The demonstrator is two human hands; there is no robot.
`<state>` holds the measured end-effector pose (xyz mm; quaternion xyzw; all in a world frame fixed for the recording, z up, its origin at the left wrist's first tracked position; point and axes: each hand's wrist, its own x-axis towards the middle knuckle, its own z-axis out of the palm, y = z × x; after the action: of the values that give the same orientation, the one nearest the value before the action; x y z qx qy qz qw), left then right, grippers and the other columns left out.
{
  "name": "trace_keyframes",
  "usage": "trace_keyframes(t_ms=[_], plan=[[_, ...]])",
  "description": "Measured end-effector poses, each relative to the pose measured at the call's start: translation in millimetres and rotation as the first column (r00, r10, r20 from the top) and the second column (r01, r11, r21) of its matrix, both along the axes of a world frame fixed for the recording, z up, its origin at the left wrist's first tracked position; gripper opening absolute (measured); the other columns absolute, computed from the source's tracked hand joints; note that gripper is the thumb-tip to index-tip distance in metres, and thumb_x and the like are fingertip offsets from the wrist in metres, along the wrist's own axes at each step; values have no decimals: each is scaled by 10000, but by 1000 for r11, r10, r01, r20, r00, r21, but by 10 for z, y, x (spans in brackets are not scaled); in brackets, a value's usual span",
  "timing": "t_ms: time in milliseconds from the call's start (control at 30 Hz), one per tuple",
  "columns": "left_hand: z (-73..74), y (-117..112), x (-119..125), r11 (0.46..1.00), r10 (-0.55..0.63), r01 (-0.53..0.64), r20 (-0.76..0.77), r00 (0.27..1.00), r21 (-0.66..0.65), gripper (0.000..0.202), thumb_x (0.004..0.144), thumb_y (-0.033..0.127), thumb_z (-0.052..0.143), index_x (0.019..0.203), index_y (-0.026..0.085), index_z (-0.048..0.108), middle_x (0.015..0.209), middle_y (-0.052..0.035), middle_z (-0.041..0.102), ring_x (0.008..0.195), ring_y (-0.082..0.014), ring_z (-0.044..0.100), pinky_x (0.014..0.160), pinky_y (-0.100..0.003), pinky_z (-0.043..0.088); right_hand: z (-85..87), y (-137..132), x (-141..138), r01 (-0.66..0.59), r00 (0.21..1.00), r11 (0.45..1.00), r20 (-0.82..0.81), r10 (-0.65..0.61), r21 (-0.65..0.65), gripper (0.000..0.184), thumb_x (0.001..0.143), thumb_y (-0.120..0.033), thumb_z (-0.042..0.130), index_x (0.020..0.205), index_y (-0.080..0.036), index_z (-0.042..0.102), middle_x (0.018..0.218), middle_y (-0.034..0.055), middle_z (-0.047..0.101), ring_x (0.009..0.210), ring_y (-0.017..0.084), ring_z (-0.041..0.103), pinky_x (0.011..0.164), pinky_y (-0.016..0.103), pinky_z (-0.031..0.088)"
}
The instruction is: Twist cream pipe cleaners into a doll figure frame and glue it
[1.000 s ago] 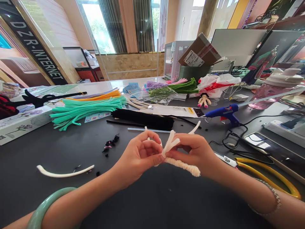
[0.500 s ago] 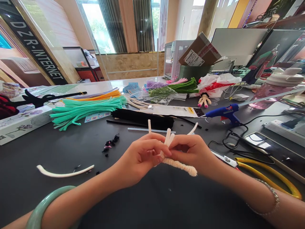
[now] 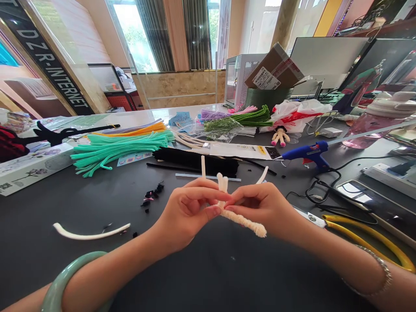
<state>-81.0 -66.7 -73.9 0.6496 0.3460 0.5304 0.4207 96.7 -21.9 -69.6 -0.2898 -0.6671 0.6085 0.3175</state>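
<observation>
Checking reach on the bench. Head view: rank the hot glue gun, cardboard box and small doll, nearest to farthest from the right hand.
From the right hand:
1. Hot glue gun: ahead and to the right, on the tabletop.
2. Small doll: ahead, just beyond the glue gun.
3. Cardboard box: farthest, at the back, atop a green bin.

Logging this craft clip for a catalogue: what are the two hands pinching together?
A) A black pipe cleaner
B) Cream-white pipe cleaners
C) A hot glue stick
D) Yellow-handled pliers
B: the left hand and right hand meet around cream-white pipe cleaners, whose fuzzy length and upright ends show past the fingers.
</observation>
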Motion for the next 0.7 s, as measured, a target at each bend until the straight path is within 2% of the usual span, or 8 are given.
trace_keyframes(t_ms=[233, 400, 533, 633, 700], plan=[[24, 14, -4, 998, 50, -51, -29, 998, -29, 276, 732, 34, 652, 866, 254, 750, 881, -10, 619, 747, -105, 559, 648, -203, 479, 18, -1, 31, -5, 998, 988, 60, -4, 153, 83, 698, -210, 661, 714, -155, 721, 594, -4, 648, 514, 86, 531, 458, 193, 394], [26, 10, 5, 996, 70, -72, -33, 997, -57, 316, 710, 19, 666, 859, 283, 755, 872, 4, 614, 738, -90, 562, 652, -188, 477, 3, 9, 40, -4, 997, 981, 79, -11, 193, 108, 716, -228, 658, 751, -157, 731, 657, 18, 682, 572, 109, 577, 521, 213, 442], [41, 8, 13, 991, 72, -70, 16, 997, -112, 302, 694, 22, 672, 823, 281, 758, 868, 8, 601, 713, -87, 569, 635, -199, 488, -9, 17, 42, -53, 995, 969, 94, 31, 241, 132, 740, -248, 654, 788, -155, 734, 680, 28, 689, 584, 116, 588, 531, 218, 453], [59, 20, 14, 985, 102, -103, -17, 995, -138, 275, 677, 19, 678, 793, 256, 758, 854, 9, 598, 662, -70, 556, 598, -191, 481, -4, 22, 51, -89, 986, 920, 164, 27, 381, 138, 776, -233, 624, 808, -150, 729, 676, 31, 688, 589, 121, 593, 512, 212, 441], [63, 31, 7, 981, 118, -125, -55, 992, -151, 240, 680, 34, 678, 792, 232, 754, 858, 4, 599, 630, -61, 546, 575, -190, 475, -5, 32, 67, -117, 977, 842, 212, 4, 526, 133, 795, -204, 614, 845, -147, 723, 696, 33, 693, 598, 117, 596, 530, 206, 445]])
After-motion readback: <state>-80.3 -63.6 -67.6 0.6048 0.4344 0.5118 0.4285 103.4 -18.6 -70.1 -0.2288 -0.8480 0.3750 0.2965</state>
